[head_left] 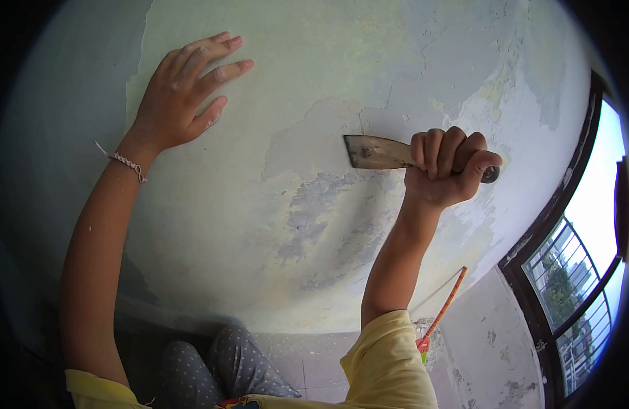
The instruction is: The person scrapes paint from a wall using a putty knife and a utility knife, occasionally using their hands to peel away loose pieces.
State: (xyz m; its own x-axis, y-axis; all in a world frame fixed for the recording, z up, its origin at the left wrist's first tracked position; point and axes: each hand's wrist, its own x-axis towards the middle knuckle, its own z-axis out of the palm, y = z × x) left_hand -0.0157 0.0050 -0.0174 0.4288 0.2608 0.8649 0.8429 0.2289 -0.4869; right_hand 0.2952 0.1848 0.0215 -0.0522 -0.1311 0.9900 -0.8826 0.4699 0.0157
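Her right hand point(447, 167) is fisted around the dark handle of a worn, flat steel scraper point(376, 152), its stiff, light blade jutting leftward onto the peeling pale-green wall point(314, 82). The handle looks like the sure place to grip. Her left hand point(185, 92), fingers spread wide, braces flat on the wall, well apart.

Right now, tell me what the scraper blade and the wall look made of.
Scraper blade: looks like metal, dull grey-brown and stained, thin and flat; rust or dirt, I cannot tell. Wall: seems plaster under pale matt paint, which is cracked and flaked away to grey patches.
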